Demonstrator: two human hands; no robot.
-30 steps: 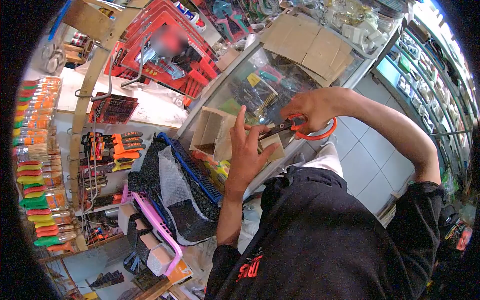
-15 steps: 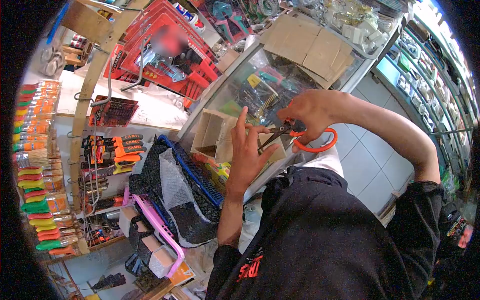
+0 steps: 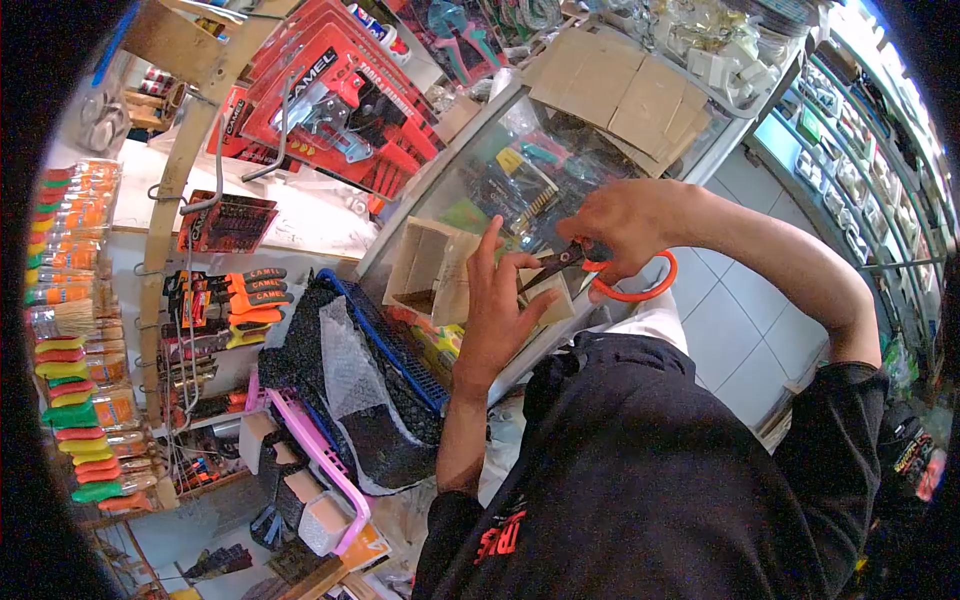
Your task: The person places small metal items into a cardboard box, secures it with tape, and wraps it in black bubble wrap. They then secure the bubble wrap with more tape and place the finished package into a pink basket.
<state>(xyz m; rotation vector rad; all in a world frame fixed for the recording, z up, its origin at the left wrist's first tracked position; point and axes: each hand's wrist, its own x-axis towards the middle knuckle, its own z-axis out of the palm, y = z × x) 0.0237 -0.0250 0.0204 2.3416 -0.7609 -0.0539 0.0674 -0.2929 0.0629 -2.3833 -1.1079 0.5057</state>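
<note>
My right hand [image 3: 622,232] is closed around a pair of scissors [image 3: 562,259] with dark blades and orange handles. One orange loop sticks out below the palm, toward my body. The blades point left, at the fingers of my left hand [image 3: 495,305]. That hand is raised, its index finger stretched up and its thumb apart from the other fingers. Between the thumb and middle finger lie the blade tips, partly overlapped by the fingers. Beneath both hands is a glass display case [image 3: 470,170], with an open cardboard box [image 3: 420,270] just left of my left hand.
Flattened cardboard [image 3: 615,90] covers part of the glass top. A blue basket [image 3: 385,340] and a pink basket [image 3: 320,465] stand at lower left. Paintbrushes [image 3: 95,400] and orange-handled tools [image 3: 255,295] hang on the left. Stocked shelves [image 3: 850,170] line the right, beside a tiled floor [image 3: 745,310].
The scissors have turned slightly in my right hand, and the orange loop has shifted a little. My left hand has moved very slightly to the right, its fingers still spread.
</note>
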